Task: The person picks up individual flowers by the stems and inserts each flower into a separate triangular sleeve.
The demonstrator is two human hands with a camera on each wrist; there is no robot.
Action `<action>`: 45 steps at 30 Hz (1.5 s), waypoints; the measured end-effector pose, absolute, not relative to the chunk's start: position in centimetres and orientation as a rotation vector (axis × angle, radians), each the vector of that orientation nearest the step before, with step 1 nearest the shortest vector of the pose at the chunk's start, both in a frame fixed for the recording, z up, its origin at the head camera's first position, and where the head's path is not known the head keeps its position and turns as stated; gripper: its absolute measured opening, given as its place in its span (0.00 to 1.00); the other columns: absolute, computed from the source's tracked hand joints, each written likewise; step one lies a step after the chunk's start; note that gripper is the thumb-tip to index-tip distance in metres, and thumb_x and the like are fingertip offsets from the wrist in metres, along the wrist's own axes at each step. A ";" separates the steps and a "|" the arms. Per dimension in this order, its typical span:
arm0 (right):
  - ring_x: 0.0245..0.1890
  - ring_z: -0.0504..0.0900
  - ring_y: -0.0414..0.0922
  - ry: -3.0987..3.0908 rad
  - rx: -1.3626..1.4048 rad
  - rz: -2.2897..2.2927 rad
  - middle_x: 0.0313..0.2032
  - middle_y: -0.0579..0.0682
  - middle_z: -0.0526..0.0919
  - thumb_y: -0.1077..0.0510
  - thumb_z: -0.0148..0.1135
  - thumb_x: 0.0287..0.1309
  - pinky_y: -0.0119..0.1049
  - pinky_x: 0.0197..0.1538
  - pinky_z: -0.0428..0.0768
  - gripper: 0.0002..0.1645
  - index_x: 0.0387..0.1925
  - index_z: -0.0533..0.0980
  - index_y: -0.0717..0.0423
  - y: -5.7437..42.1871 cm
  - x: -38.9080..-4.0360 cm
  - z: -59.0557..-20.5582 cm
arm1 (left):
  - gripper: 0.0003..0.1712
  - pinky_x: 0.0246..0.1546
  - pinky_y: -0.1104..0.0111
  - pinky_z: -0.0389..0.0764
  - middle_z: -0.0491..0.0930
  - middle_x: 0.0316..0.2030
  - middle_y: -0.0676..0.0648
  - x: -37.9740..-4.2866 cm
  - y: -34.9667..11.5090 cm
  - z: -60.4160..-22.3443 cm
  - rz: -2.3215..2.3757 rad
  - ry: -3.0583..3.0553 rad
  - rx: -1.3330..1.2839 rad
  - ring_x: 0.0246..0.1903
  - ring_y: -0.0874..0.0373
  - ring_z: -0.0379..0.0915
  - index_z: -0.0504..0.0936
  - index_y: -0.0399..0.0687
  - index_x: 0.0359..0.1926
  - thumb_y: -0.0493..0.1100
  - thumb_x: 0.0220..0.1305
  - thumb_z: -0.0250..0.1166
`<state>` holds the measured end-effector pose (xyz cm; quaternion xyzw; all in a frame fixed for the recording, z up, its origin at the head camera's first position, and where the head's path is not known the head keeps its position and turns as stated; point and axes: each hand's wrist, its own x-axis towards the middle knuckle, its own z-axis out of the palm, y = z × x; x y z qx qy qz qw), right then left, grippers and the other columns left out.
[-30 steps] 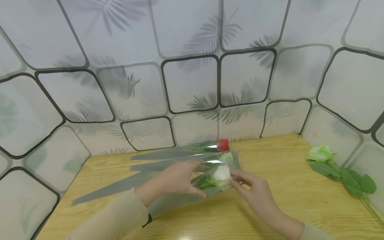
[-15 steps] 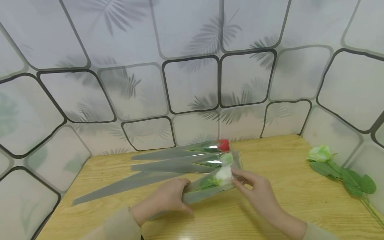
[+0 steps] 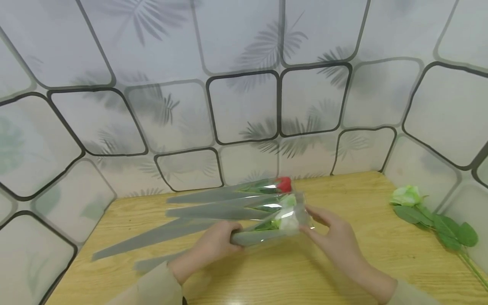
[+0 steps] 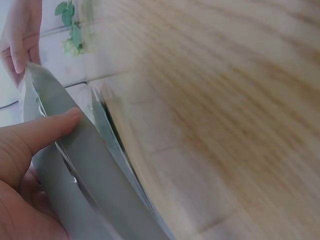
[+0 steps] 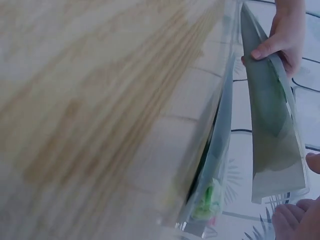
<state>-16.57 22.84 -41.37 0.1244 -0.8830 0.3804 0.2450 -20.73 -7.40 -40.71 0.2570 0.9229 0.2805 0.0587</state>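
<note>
A white rose (image 3: pixel 288 222) lies in a clear-fronted, grey-backed flower sleeve (image 3: pixel 253 238) between my hands. My left hand (image 3: pixel 217 243) grips this sleeve around its narrower part, the thumb (image 4: pixel 57 127) laid over the grey side in the left wrist view. At the wide, open end, my right hand (image 3: pixel 341 243) pinches the edge of the sleeve beside the bloom. In the right wrist view the sleeve (image 5: pixel 272 110) is held tilted above the table. The rose's stem is hidden by the sleeve and the left hand.
Behind lie a sleeved red rose (image 3: pixel 284 184) and a sleeved pale green rose (image 3: pixel 288 200). Another grey sleeve (image 3: pixel 148 241) points left across the wooden table (image 3: pixel 358 203). A loose pale green rose (image 3: pixel 406 195) with leaves lies at the right. Patterned walls (image 3: pixel 244 110) enclose the table.
My left hand has moved left and down from over the sleeve and now grips it. The sleeve has turned, showing more grey underside. My right hand has shifted slightly right.
</note>
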 end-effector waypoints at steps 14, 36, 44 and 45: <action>0.56 0.87 0.58 -2.067 0.879 0.460 0.61 0.58 0.86 0.33 0.51 0.78 0.33 0.70 0.77 0.40 0.64 0.79 0.63 22.5 -18.5 -41.1 | 0.20 0.42 0.60 0.87 0.90 0.38 0.47 -22.3 -6.4 -40.2 0.760 2.849 0.796 0.34 0.58 0.82 0.88 0.38 0.45 0.37 0.51 0.84; 0.54 0.89 0.54 -2.407 0.990 0.005 0.58 0.57 0.87 0.57 0.85 0.47 0.47 0.55 0.89 0.35 0.58 0.82 0.62 21.6 -19.9 -42.2 | 0.31 0.52 0.57 0.87 0.90 0.47 0.46 -23.6 -5.6 -42.5 0.495 2.929 0.910 0.47 0.50 0.87 0.86 0.42 0.52 0.46 0.48 0.87; 0.52 0.90 0.52 -2.455 0.980 -0.043 0.55 0.56 0.89 0.62 0.76 0.56 0.45 0.56 0.88 0.24 0.55 0.83 0.63 21.6 -20.3 -43.2 | 0.40 0.60 0.55 0.84 0.87 0.54 0.43 -23.7 -5.9 -43.4 0.420 2.965 0.958 0.54 0.47 0.85 0.82 0.40 0.60 0.48 0.47 0.88; 0.52 0.90 0.52 -2.457 0.980 -0.042 0.55 0.56 0.89 0.62 0.76 0.56 0.46 0.56 0.88 0.24 0.55 0.83 0.63 21.6 -20.3 -43.3 | 0.41 0.61 0.55 0.84 0.87 0.55 0.43 -23.8 -5.9 -43.5 0.405 2.968 0.961 0.55 0.47 0.85 0.82 0.40 0.60 0.48 0.47 0.88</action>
